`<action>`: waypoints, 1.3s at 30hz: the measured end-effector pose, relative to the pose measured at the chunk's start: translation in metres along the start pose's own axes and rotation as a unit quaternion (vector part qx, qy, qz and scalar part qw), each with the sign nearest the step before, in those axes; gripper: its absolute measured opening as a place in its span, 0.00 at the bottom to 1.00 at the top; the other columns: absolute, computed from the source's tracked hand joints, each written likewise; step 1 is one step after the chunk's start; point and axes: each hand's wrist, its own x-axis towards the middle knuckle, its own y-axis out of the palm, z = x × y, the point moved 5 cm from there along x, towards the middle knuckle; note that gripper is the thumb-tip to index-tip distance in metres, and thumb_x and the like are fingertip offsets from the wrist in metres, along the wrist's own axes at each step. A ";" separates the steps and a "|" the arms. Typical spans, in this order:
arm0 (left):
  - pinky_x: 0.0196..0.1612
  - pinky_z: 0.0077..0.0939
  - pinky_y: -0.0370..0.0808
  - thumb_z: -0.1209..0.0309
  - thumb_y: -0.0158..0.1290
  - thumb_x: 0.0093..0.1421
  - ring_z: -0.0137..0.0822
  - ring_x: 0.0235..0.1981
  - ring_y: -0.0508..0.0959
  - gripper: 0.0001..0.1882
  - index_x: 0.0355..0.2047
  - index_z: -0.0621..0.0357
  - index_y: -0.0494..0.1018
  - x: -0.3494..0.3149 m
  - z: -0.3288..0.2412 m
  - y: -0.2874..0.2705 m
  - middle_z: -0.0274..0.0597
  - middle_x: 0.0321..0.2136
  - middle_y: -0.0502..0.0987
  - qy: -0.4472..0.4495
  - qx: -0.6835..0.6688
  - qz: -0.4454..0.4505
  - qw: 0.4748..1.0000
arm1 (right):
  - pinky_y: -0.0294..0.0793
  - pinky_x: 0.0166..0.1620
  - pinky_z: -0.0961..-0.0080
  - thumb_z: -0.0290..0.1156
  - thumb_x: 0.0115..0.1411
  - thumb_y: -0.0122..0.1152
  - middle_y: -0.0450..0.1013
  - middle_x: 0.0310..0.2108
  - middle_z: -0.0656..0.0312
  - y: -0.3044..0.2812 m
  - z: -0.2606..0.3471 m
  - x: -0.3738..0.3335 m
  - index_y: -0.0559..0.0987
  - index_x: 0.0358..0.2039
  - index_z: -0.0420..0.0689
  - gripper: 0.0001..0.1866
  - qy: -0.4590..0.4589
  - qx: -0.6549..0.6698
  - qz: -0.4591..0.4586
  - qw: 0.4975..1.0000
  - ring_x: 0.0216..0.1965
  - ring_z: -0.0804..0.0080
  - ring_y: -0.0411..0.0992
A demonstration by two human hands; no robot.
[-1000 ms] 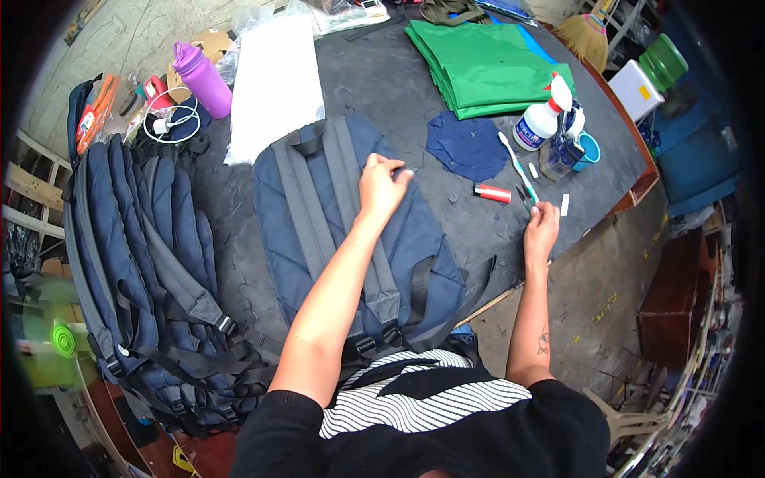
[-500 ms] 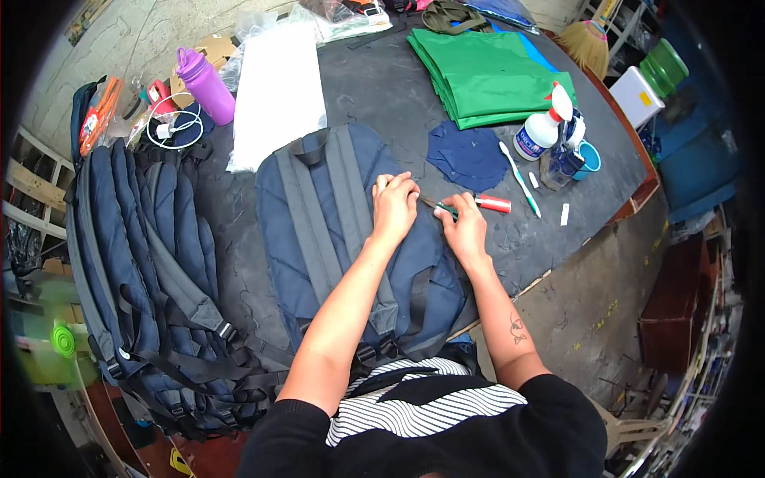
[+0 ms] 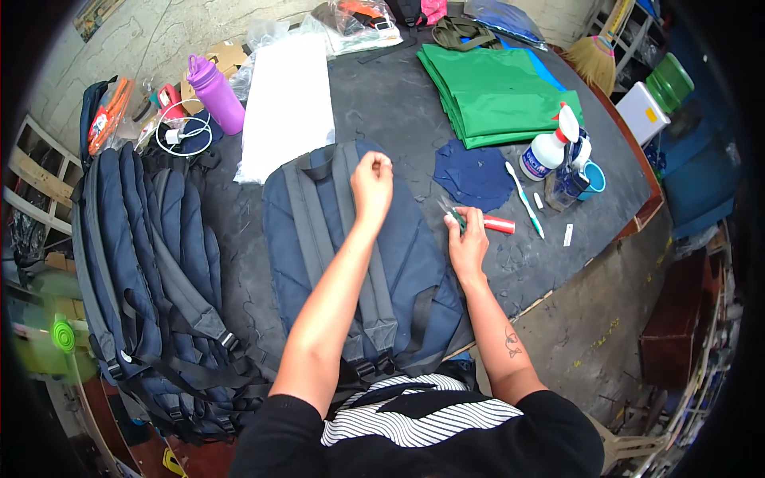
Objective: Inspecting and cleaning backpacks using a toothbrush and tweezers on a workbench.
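Observation:
A navy backpack [image 3: 410, 239] with grey padded straps lies on the dark table in front of me, straps facing up. Above its upper part, my left hand [image 3: 372, 187] is raised with the fingers pinched together; anything between them is too small to make out. My right hand [image 3: 468, 245] grips small thread snips [image 3: 457, 217] with green on the handle, their blades pointing up and left, beside the pack's right edge. Just right of that hand lies a red cylindrical item [image 3: 500, 225], its kind unclear.
Several similar backpacks [image 3: 135, 263] are heaped at left. White sheets [image 3: 288, 103], a purple bottle [image 3: 217, 95] and folded green fabric [image 3: 506, 95] lie farther back. Navy cloth scraps [image 3: 474, 174], a toothbrush [image 3: 523, 199], a spray bottle [image 3: 550, 147] and a blue cup [image 3: 592, 182] are at right.
My left hand has lifted off the pack's right side and moved up and left, fingers now pinched. My right hand with the snips has drawn slightly away from the left hand.

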 end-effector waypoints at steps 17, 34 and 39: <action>0.31 0.26 0.72 0.73 0.45 0.63 0.33 0.24 0.75 0.04 0.30 0.56 0.67 0.053 0.042 0.005 0.39 0.28 0.78 0.041 0.190 0.026 0.980 | 0.71 0.34 0.64 0.32 0.55 0.61 0.71 0.35 0.58 0.048 0.040 0.043 0.74 0.36 0.45 0.09 -0.064 0.027 0.042 0.997 0.32 0.54 0.73; 0.35 0.28 0.71 0.78 0.57 0.50 0.36 0.29 0.75 0.03 0.27 0.61 0.77 -0.071 -0.039 0.033 0.41 0.25 0.75 0.167 0.090 0.376 0.907 | 0.54 0.25 0.88 0.35 0.64 0.55 0.65 0.26 0.75 -0.070 -0.059 -0.019 0.73 0.43 0.42 0.12 0.110 0.278 0.004 0.954 0.23 0.90 0.56; 0.40 0.32 0.69 0.74 0.58 0.48 0.40 0.34 0.72 0.04 0.26 0.57 0.78 -0.117 -0.027 0.036 0.38 0.27 0.72 0.259 0.202 0.389 0.861 | 0.60 0.27 0.89 0.32 0.63 0.56 0.68 0.28 0.73 -0.073 -0.051 -0.041 0.74 0.40 0.40 0.10 0.127 0.228 0.040 0.964 0.26 0.90 0.61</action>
